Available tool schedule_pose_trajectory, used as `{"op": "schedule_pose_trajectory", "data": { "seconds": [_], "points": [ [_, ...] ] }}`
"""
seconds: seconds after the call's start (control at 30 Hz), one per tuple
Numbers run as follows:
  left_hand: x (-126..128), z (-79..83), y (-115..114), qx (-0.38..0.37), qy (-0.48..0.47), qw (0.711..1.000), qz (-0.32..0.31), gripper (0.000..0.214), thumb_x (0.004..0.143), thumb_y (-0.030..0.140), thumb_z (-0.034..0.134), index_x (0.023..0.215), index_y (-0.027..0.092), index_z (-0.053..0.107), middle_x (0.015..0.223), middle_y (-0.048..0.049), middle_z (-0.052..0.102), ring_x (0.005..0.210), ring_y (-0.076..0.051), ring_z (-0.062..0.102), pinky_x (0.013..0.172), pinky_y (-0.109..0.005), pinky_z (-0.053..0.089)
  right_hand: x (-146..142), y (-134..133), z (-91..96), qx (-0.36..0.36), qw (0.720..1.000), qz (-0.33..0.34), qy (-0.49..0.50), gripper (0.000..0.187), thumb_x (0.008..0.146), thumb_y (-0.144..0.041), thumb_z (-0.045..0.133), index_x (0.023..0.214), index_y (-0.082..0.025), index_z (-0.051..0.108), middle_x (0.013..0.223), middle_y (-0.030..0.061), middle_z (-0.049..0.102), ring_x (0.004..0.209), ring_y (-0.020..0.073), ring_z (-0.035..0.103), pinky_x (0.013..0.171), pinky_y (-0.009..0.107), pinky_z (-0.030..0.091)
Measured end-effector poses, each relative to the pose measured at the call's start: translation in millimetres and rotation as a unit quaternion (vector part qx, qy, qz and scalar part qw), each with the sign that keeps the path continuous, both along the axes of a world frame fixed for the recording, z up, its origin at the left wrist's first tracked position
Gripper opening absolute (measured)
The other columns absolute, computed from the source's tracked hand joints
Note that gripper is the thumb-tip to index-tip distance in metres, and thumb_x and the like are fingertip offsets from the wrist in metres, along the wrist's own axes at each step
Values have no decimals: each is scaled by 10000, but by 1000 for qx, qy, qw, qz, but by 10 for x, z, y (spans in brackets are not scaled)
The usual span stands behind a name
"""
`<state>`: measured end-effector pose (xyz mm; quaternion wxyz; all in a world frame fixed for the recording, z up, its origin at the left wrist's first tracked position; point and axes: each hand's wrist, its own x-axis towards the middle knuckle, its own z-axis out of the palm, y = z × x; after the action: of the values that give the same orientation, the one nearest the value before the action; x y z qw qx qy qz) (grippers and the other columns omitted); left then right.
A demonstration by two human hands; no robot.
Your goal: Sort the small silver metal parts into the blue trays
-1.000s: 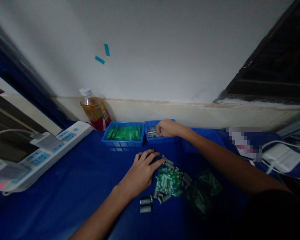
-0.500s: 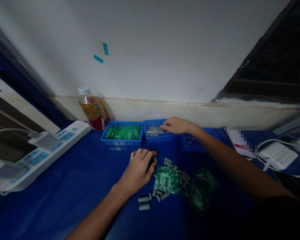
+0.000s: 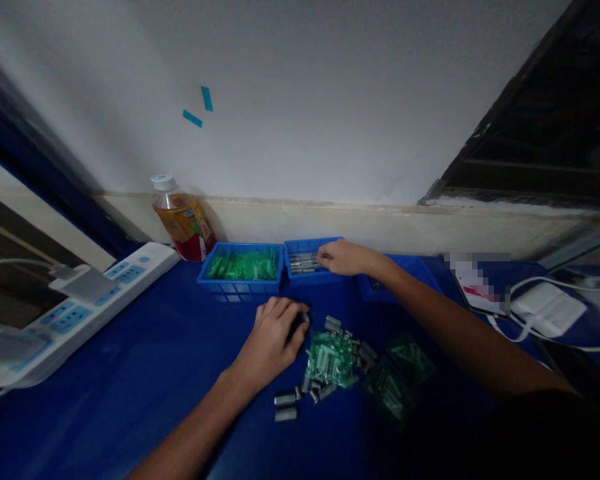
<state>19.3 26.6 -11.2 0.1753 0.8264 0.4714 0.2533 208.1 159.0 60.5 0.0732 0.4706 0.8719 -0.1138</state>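
The left hand [image 3: 273,333] pinches a metal piece [image 3: 305,318] over the blue surface [image 3: 180,347], at ten o'clock from a green packet [image 3: 330,360]; apart from the left, at that packet's twelve o'clock, the right hand [image 3: 349,257] dips into the blue tray [image 3: 305,279] of silvery parts [image 3: 303,262], its grip impossible to tell

The left hand [image 3: 275,331] partly hides a small grey piece [image 3: 305,317]
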Motion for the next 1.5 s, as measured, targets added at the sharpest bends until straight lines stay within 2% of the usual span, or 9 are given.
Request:
{"op": "schedule_pose_trajectory", "data": {
  "seconds": [0.27, 0.6, 0.83, 1.0, 1.1, 1.2, 1.3, 1.4, 1.5],
  "points": [
    [-9, 5, 14, -6, -4, 1000, 2, 192, 890, 240, 472, 1060, 221, 559, 1042, -56, 598, 993, -237, 492, 836, -404, 369, -87, 164, -60, -26, 997, 2, -72, 222, 745, -186, 575, 901, -184, 732, 888, 53, 728, 795, 170, 649, 620, 204, 393],
    [-7, 24, -4, -16, -37, 999, 21, 237, 878, 238, 485, 1104, 206, 551, 1049, -72, 605, 987, -240, 502, 844, -406, 390, -153, 188, -47, -69, 996, 31, -48, 245, 748, -212, 581, 928, -165, 742, 900, 56, 733, 777, 156, 656, 608, 188, 413],
    [-14, 65, -2, -24, -74, 996, 33, 175, 876, 255, 491, 1008, 195, 588, 1010, -78, 619, 967, -239, 523, 853, -408, 410, -328, 126, 45, -13, 992, 28, -121, 250, 737, -255, 616, 913, -127, 739, 918, 151, 719, 783, 222, 668, 592, 250, 424],
    [-31, 90, -1, -32, -170, 983, 64, 226, 843, 301, 550, 1036, 187, 578, 925, -58, 621, 920, -219, 549, 835, -371, 421, -196, -101, 183, 62, 995, -19, -75, 284, 813, -347, 564, 882, -120, 718, 909, 168, 707, 827, 244, 657, 646, 275, 427],
    [-50, 87, 7, -124, -325, 933, 93, 272, 834, 344, 563, 1046, 173, 552, 857, -33, 619, 840, -183, 573, 780, -317, 431, -85, -533, 226, 144, 986, -40, 68, 290, 899, -319, 439, 880, -154, 676, 842, 113, 694, 780, 201, 636, 681, 274, 421],
    [-45, 89, -11, -263, -491, 827, 77, 353, 835, 360, 574, 1120, 166, 500, 842, -27, 633, 804, -152, 583, 769, -286, 424, -31, -1036, 154, 172, 959, 22, 224, 193, 893, -255, 476, 982, -163, 620, 915, 74, 655, 858, 175, 592, 748, 263, 424],
    [-4, 115, -68, -345, -563, 750, 37, 462, 769, 335, 668, 1162, 181, 481, 881, -36, 651, 826, -150, 592, 772, -276, 423, -24, -1352, 16, 171, 952, 96, 236, 190, 872, -276, 539, 1008, -161, 606, 924, 79, 619, 887, 194, 549, 789, 303, 424],
    [36, 150, -127, -374, -572, 730, 8, 491, 726, 311, 724, 1150, 193, 504, 902, -39, 658, 850, -151, 597, 770, -262, 428, -17, -1426, -80, 185, 954, 133, 197, 142, 895, -223, 487, 905, -163, 615, 843, 74, 599, 819, 191, 524, 765, 320, 417],
    [42, 163, -158, -372, -574, 729, -8, 473, 735, 301, 723, 1149, 202, 516, 927, -43, 655, 853, -145, 596, 767, -253, 432, -18, -1407, -95, 217, 946, 121, 206, 153, 899, -206, 468, 965, -143, 592, 878, 81, 601, 842, 193, 519, 774, 319, 407]
  ]
}}
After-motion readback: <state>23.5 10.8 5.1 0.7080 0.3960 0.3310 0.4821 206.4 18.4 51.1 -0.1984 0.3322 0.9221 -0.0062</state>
